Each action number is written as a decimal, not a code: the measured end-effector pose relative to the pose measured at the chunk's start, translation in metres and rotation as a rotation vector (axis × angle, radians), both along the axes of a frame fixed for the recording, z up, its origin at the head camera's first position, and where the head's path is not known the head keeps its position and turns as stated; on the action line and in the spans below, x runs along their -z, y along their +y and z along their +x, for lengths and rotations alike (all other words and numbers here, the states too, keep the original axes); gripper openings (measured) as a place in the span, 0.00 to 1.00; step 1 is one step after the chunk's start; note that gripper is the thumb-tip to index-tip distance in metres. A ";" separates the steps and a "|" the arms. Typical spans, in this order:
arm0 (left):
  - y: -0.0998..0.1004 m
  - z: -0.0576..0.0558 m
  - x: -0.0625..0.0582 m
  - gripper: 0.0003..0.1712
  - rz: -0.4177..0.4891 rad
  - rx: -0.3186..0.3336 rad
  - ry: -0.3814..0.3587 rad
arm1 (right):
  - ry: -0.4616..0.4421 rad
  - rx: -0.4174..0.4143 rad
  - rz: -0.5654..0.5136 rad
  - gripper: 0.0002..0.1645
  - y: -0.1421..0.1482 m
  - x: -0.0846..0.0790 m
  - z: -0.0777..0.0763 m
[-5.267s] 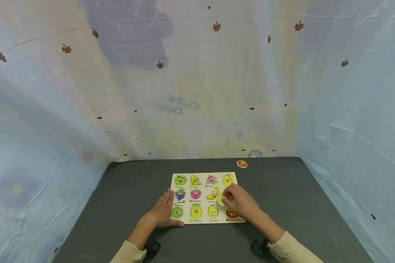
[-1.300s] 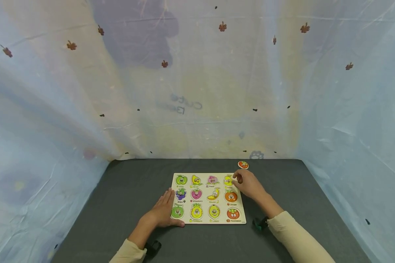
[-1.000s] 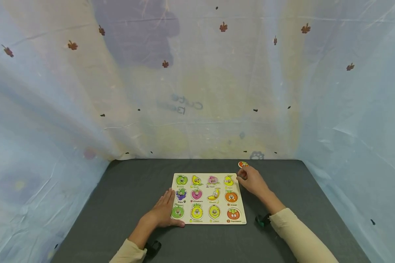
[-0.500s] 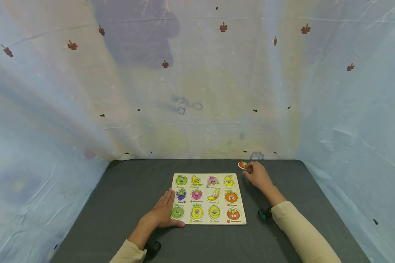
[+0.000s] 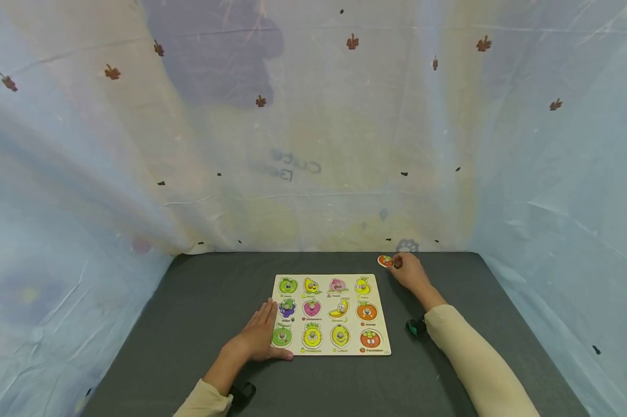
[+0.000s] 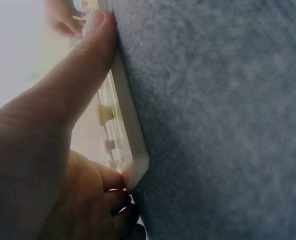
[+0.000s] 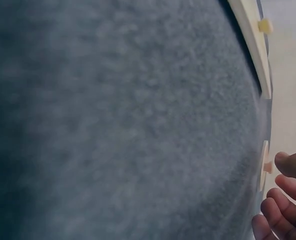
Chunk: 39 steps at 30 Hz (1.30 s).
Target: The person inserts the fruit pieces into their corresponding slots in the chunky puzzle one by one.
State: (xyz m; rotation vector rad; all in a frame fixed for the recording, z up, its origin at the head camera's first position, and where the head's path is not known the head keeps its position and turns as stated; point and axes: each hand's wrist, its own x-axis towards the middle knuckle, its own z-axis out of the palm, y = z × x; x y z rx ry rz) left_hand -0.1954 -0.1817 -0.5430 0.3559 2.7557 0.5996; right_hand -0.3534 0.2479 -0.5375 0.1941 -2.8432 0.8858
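A pale wooden fruit puzzle board (image 5: pixel 353 336) lies on the dark table, with several knobbed fruit pieces in it. My left hand (image 5: pixel 257 335) rests at its left side with extended fingers, the thumb along the front edge; in the left wrist view the thumb (image 6: pixel 93 45) overlaps the board's rim (image 6: pixel 129 120). Beyond the board's far right corner lies a loose red-orange persimmon puzzle piece (image 5: pixel 384 261). My right hand (image 5: pixel 411 273) is at its right side. In the right wrist view, thumb and fingers (image 7: pixel 283 210) are bent and spread beside the piece's knob (image 7: pixel 268 167).
The dark grey cloth-covered table (image 5: pixel 199 324) extends around the board on all sides. A pale printed curtain (image 5: pixel 313 127) stands along the table's back and sides, close behind the loose piece. A black strap (image 5: pixel 416 327) is on the right wrist.
My right hand has left the orange piece on the board, moved back and right past the pear, and reached the loose persimmon piece. The left hand stays in place.
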 end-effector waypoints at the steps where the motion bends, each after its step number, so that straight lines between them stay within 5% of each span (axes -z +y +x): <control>1: 0.000 0.000 -0.001 0.81 0.001 -0.001 0.002 | 0.006 -0.004 -0.002 0.13 0.000 0.000 -0.001; 7: 0.000 0.000 -0.001 0.81 0.009 0.002 -0.001 | 0.000 0.007 -0.030 0.12 -0.003 0.004 -0.010; 18: -0.006 -0.005 0.017 0.83 0.051 0.005 0.023 | -0.068 0.093 -0.033 0.14 -0.009 0.008 -0.025; 27: -0.002 0.001 0.000 0.83 0.050 0.023 -0.009 | -0.101 0.116 -0.020 0.13 -0.009 0.012 -0.032; 34: -0.004 -0.002 0.010 0.84 0.031 0.020 0.002 | -0.075 0.133 -0.029 0.10 -0.010 0.017 -0.034; 39: -0.001 0.001 0.001 0.81 0.008 0.006 0.000 | -0.056 0.129 -0.031 0.10 -0.009 0.016 -0.031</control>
